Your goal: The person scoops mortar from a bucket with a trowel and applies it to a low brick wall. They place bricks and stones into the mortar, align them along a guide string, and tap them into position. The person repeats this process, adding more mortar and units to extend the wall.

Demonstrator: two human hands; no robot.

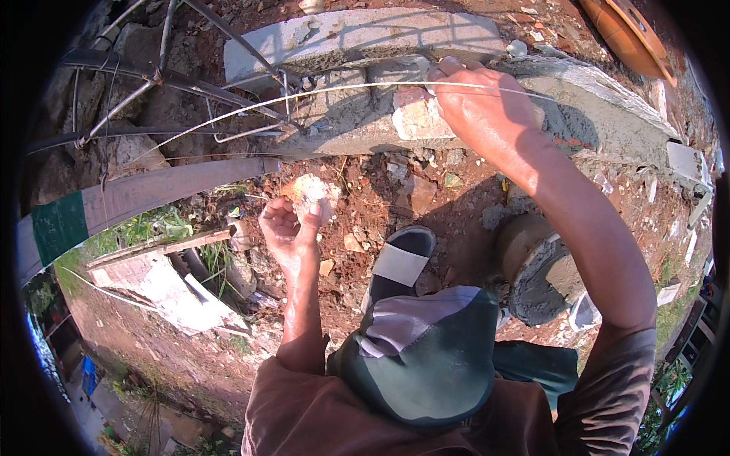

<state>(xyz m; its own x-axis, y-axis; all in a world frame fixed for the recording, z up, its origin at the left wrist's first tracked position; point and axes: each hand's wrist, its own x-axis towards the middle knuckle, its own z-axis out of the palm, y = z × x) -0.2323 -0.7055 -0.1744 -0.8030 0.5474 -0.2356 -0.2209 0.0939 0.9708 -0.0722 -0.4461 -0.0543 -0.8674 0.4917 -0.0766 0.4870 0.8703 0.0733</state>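
Observation:
My left hand (293, 232) is closed around a rough stone (312, 190), whitish with orange and pink patches, held above the reddish ground. My right hand (487, 99) reaches over a low mortared wall (342, 114), its fingers curled down at the far side. What those fingers hold, if anything, is hidden. Beside that hand, a pale pinkish stone block (418, 115) sits in the wall's near face. A taut white string (357, 89) runs along the wall and passes across my right hand.
A round bucket (515, 242) with grey mortar stands beside my sandalled foot (403, 262). Metal rebar frames (182, 80) lie at the upper left, above a grey curved pipe-like length (137, 197). An orange, holed object (631, 38) is at the far right. Rubble covers the ground.

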